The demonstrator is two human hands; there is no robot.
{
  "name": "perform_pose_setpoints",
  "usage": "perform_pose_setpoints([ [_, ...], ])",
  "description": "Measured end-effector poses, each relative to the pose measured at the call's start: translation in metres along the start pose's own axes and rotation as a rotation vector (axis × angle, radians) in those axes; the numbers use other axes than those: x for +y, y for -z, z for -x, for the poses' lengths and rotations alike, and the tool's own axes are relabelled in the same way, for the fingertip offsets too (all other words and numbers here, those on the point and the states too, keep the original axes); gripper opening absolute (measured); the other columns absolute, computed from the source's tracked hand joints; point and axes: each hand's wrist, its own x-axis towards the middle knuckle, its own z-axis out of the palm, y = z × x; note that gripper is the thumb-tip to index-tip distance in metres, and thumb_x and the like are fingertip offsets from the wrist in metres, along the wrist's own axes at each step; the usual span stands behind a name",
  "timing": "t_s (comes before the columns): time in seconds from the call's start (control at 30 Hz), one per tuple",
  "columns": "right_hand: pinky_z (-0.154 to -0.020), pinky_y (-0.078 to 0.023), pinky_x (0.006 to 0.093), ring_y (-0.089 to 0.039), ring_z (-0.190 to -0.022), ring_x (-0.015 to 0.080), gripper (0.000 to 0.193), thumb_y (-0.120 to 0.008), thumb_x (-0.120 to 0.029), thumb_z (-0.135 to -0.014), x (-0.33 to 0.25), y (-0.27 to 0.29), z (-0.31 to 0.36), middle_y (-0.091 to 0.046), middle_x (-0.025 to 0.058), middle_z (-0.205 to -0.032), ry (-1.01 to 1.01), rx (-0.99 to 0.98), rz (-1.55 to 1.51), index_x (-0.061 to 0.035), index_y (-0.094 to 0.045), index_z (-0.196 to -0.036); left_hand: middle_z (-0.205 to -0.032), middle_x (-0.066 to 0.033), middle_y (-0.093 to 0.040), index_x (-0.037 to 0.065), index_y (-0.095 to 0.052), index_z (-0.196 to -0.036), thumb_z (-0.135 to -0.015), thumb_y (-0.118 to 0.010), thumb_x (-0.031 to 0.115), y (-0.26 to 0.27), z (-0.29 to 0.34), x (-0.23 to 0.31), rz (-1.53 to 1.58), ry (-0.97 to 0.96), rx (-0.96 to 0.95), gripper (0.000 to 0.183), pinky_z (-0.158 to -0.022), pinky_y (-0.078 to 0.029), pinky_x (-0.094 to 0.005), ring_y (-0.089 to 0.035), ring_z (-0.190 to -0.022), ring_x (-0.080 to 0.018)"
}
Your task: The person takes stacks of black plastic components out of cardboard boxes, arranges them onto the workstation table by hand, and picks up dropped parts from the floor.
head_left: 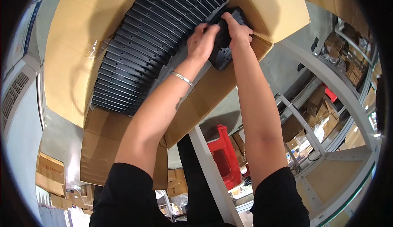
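An open cardboard box (192, 104) holds a long row of thin black plastic parts (143, 47) standing on edge, packed side by side, with small holes along their edges. At the row's right end lies a separate clump of black plastic parts (222, 57). My left hand (200, 42) is curled against this clump from the left, its fingertips partly hidden. My right hand (238, 30) grips the clump from the right, close to the box wall, fingers wrapped over its far side. How many parts the clump has I cannot make out.
Box flaps spread outward, a wide one (73, 42) at the left and another (282, 10) at the right. A white metal frame (213, 178) runs below the box. A red plastic object (225, 157) and shelves with cartons (344, 51) stand to the right.
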Motion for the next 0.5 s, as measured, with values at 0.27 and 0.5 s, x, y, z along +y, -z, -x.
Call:
perform_pose_setpoints([
  [0.27,-0.094,-0.039,0.0391,-0.042,-0.115,0.0304,0.113,-0.079,-0.035,-0.050,0.012,-0.003,-0.010,-0.033,0.0224,-0.129,0.075,-0.022,-0.035,0.0073,-0.015,-0.133,-0.115,-0.0114,-0.053,0.011,-0.050,-0.115,-0.079,-0.059,0.029,0.004,-0.005,-0.025,0.943,0.593,-0.039,0.041,-0.096,-0.034,-0.0383,-0.047,-0.109,-0.0255],
  [0.5,-0.090,-0.043,0.0394,-0.045,-0.111,0.0285,0.111,-0.078,-0.034,-0.052,-0.008,-0.016,0.006,-0.037,0.0199,-0.127,-0.052,0.061,0.081,0.0053,-0.014,-0.133,-0.111,-0.0069,-0.056,0.015,-0.057,-0.105,-0.072,-0.056,0.054,0.014,0.006,-0.039,1.012,0.787,-0.096,0.051,-0.094,-0.029,-0.0500,-0.046,-0.105,-0.0268],
])
